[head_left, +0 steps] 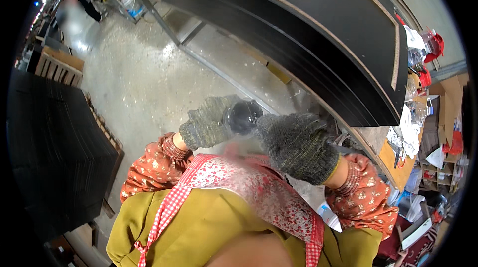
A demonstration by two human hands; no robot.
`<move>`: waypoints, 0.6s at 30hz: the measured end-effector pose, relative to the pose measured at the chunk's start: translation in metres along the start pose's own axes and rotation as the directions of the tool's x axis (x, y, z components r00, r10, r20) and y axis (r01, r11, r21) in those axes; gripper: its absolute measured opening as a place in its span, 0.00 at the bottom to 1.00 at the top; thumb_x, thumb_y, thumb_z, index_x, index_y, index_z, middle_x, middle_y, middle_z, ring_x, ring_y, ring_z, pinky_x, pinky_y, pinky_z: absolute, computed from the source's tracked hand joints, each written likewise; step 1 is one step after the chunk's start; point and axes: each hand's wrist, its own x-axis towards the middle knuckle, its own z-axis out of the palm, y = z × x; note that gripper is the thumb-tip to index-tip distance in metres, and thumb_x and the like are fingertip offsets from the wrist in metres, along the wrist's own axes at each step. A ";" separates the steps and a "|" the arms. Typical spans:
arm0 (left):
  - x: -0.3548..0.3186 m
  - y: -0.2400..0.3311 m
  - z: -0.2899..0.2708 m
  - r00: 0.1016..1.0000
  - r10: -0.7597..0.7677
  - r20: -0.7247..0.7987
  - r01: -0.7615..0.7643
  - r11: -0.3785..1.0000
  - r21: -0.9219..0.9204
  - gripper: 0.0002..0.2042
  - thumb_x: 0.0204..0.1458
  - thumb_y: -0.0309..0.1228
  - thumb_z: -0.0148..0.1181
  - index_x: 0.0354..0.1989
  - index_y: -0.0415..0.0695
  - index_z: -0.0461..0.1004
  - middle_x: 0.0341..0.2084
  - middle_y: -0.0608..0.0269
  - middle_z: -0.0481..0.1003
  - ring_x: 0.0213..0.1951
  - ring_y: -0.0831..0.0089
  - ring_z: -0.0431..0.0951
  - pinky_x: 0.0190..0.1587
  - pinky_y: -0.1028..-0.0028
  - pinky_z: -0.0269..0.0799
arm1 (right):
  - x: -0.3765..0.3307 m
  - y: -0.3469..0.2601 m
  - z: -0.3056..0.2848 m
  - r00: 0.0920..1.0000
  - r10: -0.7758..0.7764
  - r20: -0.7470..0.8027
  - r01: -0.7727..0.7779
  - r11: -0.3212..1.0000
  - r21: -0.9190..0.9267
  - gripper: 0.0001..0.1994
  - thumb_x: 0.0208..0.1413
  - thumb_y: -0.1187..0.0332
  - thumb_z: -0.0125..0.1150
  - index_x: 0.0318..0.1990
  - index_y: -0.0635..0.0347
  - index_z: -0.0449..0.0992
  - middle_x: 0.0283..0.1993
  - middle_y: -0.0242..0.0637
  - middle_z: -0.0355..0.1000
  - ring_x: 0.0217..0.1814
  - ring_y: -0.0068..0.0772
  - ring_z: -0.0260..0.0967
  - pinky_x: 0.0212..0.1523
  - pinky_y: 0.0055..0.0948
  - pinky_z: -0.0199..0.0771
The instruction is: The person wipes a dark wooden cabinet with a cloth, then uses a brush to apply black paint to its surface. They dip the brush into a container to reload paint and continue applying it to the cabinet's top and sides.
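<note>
Bottle (243, 116), clear with a dark top, sits between both gloved hands, up close to the chest. Left hand (209, 122) wraps around its left side. Right hand (298, 145) grips its right side. Black boards (318, 33) lie stacked on a table just past the hands.

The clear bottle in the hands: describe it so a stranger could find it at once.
Start at the stack of black boards on the bench. Just below its edge, two grey knitted gloves meet: left hand, right hand. Between them sits the clear bottle, the only shiny, see-through thing there.
</note>
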 end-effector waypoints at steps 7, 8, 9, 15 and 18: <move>-0.024 -0.012 -0.027 0.997 0.052 -0.059 -0.038 0.973 0.228 0.25 0.38 0.33 0.67 0.48 0.43 0.70 0.40 0.56 0.76 0.42 0.67 0.77 0.46 0.70 0.71 | 0.058 -0.028 -0.009 0.997 -0.045 0.067 0.047 0.998 -0.037 0.04 0.42 0.71 0.53 0.25 0.60 0.72 0.19 0.46 0.70 0.23 0.49 0.71 0.24 0.43 0.69; -0.027 -0.014 -0.028 0.996 0.058 -0.069 -0.043 0.979 0.201 0.25 0.38 0.33 0.67 0.48 0.43 0.71 0.40 0.56 0.76 0.42 0.68 0.77 0.46 0.71 0.71 | 0.061 -0.027 -0.001 0.998 -0.042 0.051 0.045 0.997 -0.064 0.04 0.44 0.69 0.53 0.27 0.58 0.72 0.20 0.45 0.69 0.22 0.48 0.70 0.23 0.42 0.68; -0.029 -0.016 -0.027 0.996 0.026 -0.088 -0.011 0.986 0.167 0.25 0.37 0.34 0.68 0.47 0.43 0.71 0.39 0.56 0.76 0.42 0.66 0.77 0.46 0.70 0.71 | 0.064 -0.026 0.004 0.998 -0.045 0.040 0.049 0.995 -0.090 0.05 0.46 0.68 0.53 0.29 0.57 0.72 0.20 0.43 0.69 0.22 0.47 0.70 0.23 0.41 0.67; -0.033 -0.010 -0.024 0.979 -0.057 -0.194 0.091 0.981 0.171 0.23 0.33 0.35 0.69 0.42 0.44 0.74 0.34 0.54 0.76 0.38 0.57 0.77 0.44 0.65 0.71 | 0.070 -0.035 -0.010 0.998 -0.058 0.017 0.060 0.986 -0.159 0.05 0.45 0.69 0.54 0.32 0.54 0.73 0.21 0.39 0.70 0.23 0.44 0.70 0.22 0.39 0.67; -0.033 -0.017 -0.027 0.993 -0.018 -0.118 0.030 0.994 0.102 0.22 0.33 0.34 0.69 0.41 0.44 0.74 0.33 0.54 0.76 0.37 0.57 0.78 0.42 0.66 0.72 | 0.073 -0.033 0.000 0.996 -0.052 0.073 0.065 0.980 -0.186 0.06 0.45 0.69 0.54 0.32 0.54 0.73 0.21 0.39 0.70 0.22 0.43 0.70 0.22 0.38 0.67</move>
